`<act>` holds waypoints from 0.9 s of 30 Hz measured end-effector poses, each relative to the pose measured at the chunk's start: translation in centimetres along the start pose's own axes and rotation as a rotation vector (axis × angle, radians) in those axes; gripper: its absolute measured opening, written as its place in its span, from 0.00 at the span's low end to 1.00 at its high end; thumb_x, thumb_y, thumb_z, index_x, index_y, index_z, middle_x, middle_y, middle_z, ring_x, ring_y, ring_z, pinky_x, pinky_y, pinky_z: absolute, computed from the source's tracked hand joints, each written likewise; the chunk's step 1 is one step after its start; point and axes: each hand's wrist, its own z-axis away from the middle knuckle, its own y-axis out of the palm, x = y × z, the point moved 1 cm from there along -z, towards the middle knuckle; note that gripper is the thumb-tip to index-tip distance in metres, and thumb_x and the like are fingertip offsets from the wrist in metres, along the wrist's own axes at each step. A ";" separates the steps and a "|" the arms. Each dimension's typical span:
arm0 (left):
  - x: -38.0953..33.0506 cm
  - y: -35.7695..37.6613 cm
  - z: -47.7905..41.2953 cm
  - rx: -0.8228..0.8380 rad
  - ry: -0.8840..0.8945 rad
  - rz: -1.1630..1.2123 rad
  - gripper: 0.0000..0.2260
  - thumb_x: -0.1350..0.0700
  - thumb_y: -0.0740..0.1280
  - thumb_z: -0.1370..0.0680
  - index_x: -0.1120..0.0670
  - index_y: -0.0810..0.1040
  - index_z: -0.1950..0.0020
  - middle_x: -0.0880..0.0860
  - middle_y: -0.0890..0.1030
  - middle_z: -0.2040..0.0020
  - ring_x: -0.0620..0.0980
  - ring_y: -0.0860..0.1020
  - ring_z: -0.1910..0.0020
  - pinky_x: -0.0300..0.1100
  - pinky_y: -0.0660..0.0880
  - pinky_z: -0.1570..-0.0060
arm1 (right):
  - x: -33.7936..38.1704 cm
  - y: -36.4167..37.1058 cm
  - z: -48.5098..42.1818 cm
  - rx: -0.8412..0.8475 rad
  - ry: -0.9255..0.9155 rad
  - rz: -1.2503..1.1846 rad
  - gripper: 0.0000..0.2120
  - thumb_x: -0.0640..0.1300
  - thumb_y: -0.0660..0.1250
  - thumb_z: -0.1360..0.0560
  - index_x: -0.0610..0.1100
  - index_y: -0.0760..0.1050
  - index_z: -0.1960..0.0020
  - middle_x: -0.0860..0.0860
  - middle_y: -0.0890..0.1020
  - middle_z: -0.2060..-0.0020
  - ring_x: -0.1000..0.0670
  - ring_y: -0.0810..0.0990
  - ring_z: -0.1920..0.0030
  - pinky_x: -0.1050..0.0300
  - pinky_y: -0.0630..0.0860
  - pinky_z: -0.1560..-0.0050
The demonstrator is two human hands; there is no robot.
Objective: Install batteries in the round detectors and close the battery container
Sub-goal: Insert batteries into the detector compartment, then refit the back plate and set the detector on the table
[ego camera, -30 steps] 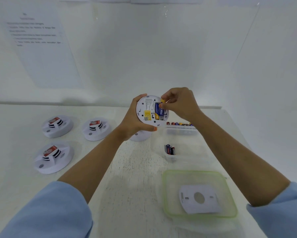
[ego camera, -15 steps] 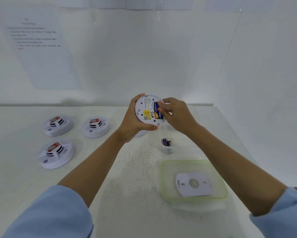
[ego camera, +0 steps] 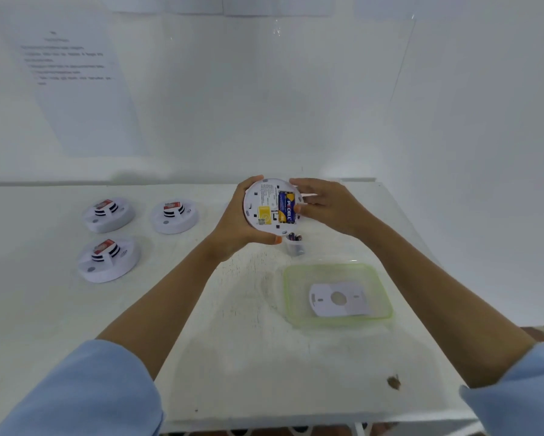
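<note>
Detector (ego camera: 272, 205) in hand, round and white, is held up above the white surface (ego camera: 239, 357) with its back turned to the camera. Its open battery bay holds a blue and yellow battery (ego camera: 287, 206) whose label reads roughly "PKCELL"; a yellow sticker (ego camera: 264, 214) with a small code sits beside it, and the fine print above is too small to read. The left hand (ego camera: 237, 225) has its grip clamped on the detector's left and lower rim. The right hand (ego camera: 327, 204) clasps the right edge, thumb pressed against the battery's side. Three more detectors (ego camera: 109, 214) (ego camera: 174, 217) (ego camera: 108, 260) lie at the left, each with a red label that cannot be read. Just below the hands lie loose batteries (ego camera: 294, 239) in clear packaging. A green-rimmed container lid (ego camera: 288, 297) carries a white mounting plate (ego camera: 338, 298). A printed sheet (ego camera: 75, 80) hangs on the wall, its lines blurred.
</note>
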 end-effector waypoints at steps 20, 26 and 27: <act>-1.1 2.8 8.4 -0.091 -0.108 -0.056 0.43 0.67 0.76 0.44 0.44 0.62 0.35 0.46 0.71 0.38 0.43 0.74 0.41 0.41 0.79 0.51 | -3.4 -0.8 9.1 0.527 0.213 0.603 0.25 0.48 0.75 0.34 0.50 0.74 0.39 0.54 0.67 0.48 0.53 0.68 0.47 0.61 0.66 0.46; -1.5 2.8 8.4 -0.078 -0.112 -0.074 0.43 0.68 0.76 0.44 0.46 0.62 0.35 0.44 0.71 0.39 0.40 0.74 0.41 0.42 0.79 0.51 | -4.2 -1.1 9.2 0.511 0.212 0.647 0.27 0.50 0.73 0.31 0.51 0.70 0.34 0.50 0.66 0.45 0.52 0.67 0.44 0.60 0.64 0.41; -1.5 2.8 8.4 -0.075 -0.112 -0.086 0.43 0.68 0.76 0.44 0.48 0.62 0.34 0.43 0.71 0.39 0.39 0.74 0.41 0.43 0.79 0.50 | -4.3 -1.1 9.2 0.503 0.215 0.653 0.28 0.50 0.73 0.32 0.51 0.70 0.33 0.50 0.67 0.44 0.52 0.67 0.44 0.59 0.64 0.40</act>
